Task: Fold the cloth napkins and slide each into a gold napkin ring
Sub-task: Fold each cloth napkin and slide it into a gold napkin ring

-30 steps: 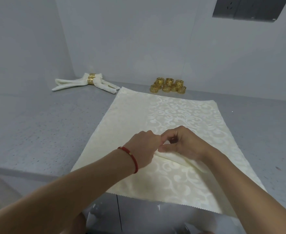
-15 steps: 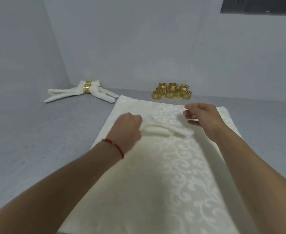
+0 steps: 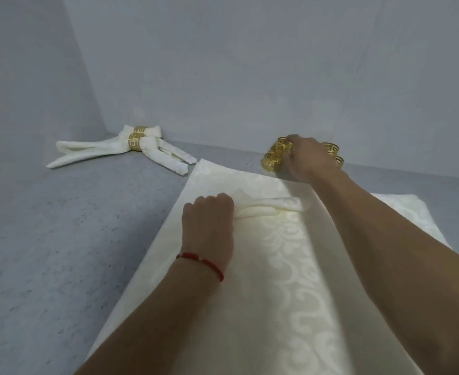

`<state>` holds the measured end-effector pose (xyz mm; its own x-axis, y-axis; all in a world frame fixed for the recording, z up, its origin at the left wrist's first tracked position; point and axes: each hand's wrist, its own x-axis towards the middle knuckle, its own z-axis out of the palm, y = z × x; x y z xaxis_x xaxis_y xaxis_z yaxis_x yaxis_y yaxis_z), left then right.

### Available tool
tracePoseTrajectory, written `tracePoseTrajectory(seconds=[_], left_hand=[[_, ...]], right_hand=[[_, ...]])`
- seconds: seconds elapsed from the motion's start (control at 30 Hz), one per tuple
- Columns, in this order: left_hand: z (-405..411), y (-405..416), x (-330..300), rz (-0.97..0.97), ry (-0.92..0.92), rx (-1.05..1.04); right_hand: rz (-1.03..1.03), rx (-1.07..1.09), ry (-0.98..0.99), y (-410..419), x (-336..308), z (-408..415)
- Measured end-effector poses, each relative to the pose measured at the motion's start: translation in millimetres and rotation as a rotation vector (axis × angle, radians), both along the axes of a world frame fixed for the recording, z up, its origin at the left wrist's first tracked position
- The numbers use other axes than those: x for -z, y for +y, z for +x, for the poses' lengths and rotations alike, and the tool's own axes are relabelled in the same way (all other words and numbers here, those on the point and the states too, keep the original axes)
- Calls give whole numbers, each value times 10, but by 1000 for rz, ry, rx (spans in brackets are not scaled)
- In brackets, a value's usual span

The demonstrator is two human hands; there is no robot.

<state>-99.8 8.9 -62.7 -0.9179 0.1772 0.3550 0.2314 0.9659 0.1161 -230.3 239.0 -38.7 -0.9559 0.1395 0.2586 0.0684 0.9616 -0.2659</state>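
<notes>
Head view: left hand (image 3: 209, 220) pinches gathered napkin (image 3: 271, 209); right hand (image 3: 308, 158) covers gold rings (image 3: 273, 158), grip unclear.

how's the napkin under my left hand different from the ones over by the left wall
The napkin in progress has no ring on it; the finished napkins are each cinched by a gold ring.
The napkin in progress is pinched into a gathered ridge by the left hand, the rest spread flat; the finished napkins are bunched narrow with their ends splayed.
The napkin in progress is held; the finished napkins lie untouched.
Both are the same cream patterned cloth on the grey table.
</notes>
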Motion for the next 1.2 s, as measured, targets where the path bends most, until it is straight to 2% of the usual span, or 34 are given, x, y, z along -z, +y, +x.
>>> tracePoseTrajectory(seconds=[0.13,0.23,0.3,0.4,0.47,0.6,0.67,0.8,1.03,1.1,1.2], left_hand=[[-25,-49,6,111,-19,2],[-27,-58,7,131,-16,10],[-30,-81,11,165,-18,17],[-30,-143,5,237,19,11],[-35,-189,23,285,63,3],[-37,-262,53,284,153,-7],[-11,-287,20,275,201,25],[29,-295,-9,253,209,62],[-43,-294,106,243,187,147],[-60,-308,139,269,202,192],[-76,-309,151,288,257,261]], right_hand=[[253,82,-39,-7,80,-289],[215,109,41,-36,94,-343],[-43,98,192,-66,27,-231],[-698,116,403,-96,-153,317],[-1069,118,427,-76,-208,842],[-1441,137,511,41,12,1645],[-1561,124,453,27,144,1815],[-1585,20,285,-96,200,1907],[-1582,-99,171,-126,267,1858],[-1553,-171,121,-130,261,1861],[-1407,-235,87,-142,244,1866]])
